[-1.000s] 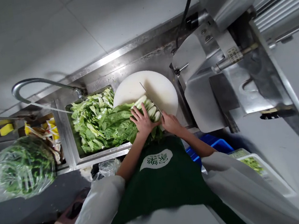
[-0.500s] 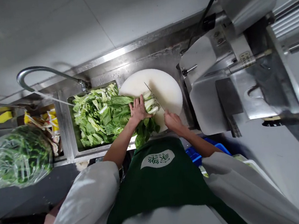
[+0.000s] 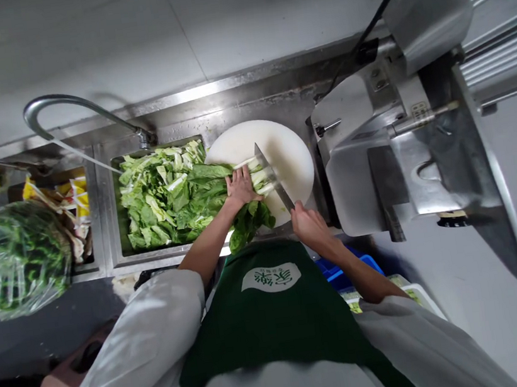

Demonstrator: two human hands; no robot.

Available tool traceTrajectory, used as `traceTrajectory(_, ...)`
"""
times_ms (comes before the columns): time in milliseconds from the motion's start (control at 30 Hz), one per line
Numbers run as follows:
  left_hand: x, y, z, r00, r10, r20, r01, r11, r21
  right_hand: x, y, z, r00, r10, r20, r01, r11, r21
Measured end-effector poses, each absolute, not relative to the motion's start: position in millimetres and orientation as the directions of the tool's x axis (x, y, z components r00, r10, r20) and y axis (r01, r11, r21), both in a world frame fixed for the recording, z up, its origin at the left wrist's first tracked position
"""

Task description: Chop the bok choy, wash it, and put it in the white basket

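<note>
My left hand (image 3: 240, 187) presses down on a bunch of leafy greens (image 3: 212, 185), its fingers laid over the stalks. The bunch's white stem ends point right, on the round white cutting board (image 3: 288, 151). In my right hand (image 3: 309, 223) is the handle of a kitchen knife (image 3: 275, 178). Its broad blade slants across the stem ends, just right of my left hand; whether the edge touches them I cannot tell. Loose dark leaves (image 3: 249, 225) hang over the board's near edge. Cut greens (image 3: 157, 197) fill the sink on the left.
A curved faucet (image 3: 70, 101) arches over the sink (image 3: 118, 263). Farther left are a plastic bag of greens (image 3: 14, 257) and yellow packets (image 3: 80, 196). A metal slicing machine (image 3: 357, 187) stands close on the right, with a cleaver (image 3: 387, 176) lying on it. Below is a blue crate (image 3: 340, 275).
My right hand has shifted slightly right, and the knife blade now shows more of its flat side. My left hand stays on the greens. The whole view has shifted a little.
</note>
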State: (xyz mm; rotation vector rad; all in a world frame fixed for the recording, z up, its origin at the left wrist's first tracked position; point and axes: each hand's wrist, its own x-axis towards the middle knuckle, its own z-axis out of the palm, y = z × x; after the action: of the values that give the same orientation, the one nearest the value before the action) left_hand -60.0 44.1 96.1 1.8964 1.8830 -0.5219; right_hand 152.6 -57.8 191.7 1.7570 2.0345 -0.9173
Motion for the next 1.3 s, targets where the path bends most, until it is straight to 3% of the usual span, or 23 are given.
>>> traceTrajectory(267, -65, 49, 91, 0.029, 0.822, -0.568, 0.998, 0.009, 0.065, 140, -32, 184, -0.227, 0.752, -0.619, 0.962, 0.075, -0.261)
traceTrajectory(467, -64, 46, 93, 0.035, 0.84, -0.542, 0.999, -0.012, 0.045, 126, 1, 153, -0.272, 0.723, -0.635, 0.954, 0.115, -0.277)
traceTrajectory(867, -54, 38, 100, -0.008, 0.88, -0.475, 1.0, 0.013, 0.007, 135, 35, 107, -0.22, 0.798, -0.561, 0.935, 0.009, -0.353)
traceTrajectory(1100, -42, 67, 97, -0.02, 0.891, -0.453, 0.998, 0.042, 0.039, 161, 25, 105, -0.181, 0.813, -0.553, 0.96, 0.024, -0.279)
traceTrajectory(1300, -59, 105, 142, 0.133, 0.704, -0.698, 0.984, -0.008, 0.179, 163, 24, 124, -0.181, 0.816, -0.549, 0.968, 0.048, -0.248)
